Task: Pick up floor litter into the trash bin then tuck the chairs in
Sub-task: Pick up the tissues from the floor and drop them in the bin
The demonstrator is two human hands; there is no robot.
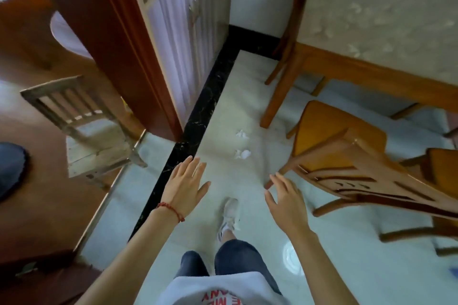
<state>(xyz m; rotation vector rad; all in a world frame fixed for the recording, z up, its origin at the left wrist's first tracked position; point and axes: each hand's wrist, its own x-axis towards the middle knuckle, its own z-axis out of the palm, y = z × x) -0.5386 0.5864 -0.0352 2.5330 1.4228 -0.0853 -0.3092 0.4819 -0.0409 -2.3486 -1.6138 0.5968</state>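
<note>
Walking toward litter, we judge pickup step just starting. Small grey chair (81, 129) far left, beyond dark threshold strip (198, 116). Our left hand (186, 186) fingers spread, empty. Two crumpled paper wads (242, 153) on floor ahead, between hands, well apart from both. Our right hand (287, 203) splayed, holding nothing, near untucked wooden chair (347, 156) beside surface (384, 20). Trash bin not visible. Next: crouch, pinch nearer wad.
</note>
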